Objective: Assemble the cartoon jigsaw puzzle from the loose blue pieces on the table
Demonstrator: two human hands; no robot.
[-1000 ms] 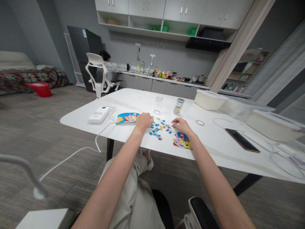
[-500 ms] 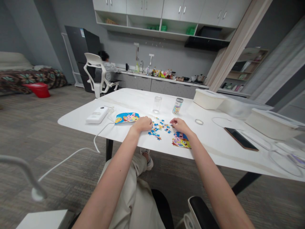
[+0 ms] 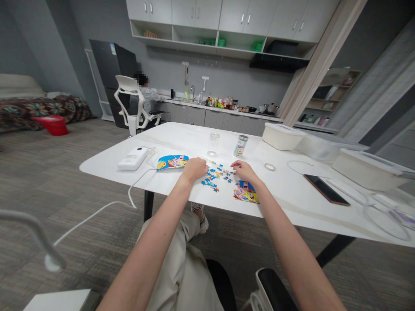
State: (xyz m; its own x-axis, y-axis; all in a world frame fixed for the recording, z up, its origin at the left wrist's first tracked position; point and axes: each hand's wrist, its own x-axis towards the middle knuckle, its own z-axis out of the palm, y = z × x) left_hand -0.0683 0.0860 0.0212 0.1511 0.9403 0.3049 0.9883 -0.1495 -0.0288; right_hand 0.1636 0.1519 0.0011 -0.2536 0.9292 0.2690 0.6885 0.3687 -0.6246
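Note:
Loose jigsaw pieces [image 3: 218,173], mostly blue and yellow, lie scattered on the white table between my hands. My left hand [image 3: 196,168] rests curled at the left edge of the pieces; what its fingers hold, if anything, is hidden. At the right edge, my right hand [image 3: 243,170] has its thumb and fingertips drawn together over the pieces, and anything between them is too small to make out. Partly under my right wrist lies a colourful cartoon puzzle section [image 3: 245,193]. Left of my left hand is a cartoon picture sheet [image 3: 172,162], slightly curved.
Behind the pieces stand a clear jar [image 3: 213,144] and a printed canister [image 3: 240,146]. A ring-shaped lid [image 3: 269,167], a dark phone [image 3: 326,189] and storage boxes [image 3: 282,136] are on the right. A white power bank [image 3: 132,158] with cables lies left. Another person [image 3: 147,95] sits farther back.
The view has tilted up very slightly. Both hands stay almost in the same place, and I see no piece clearly moved.

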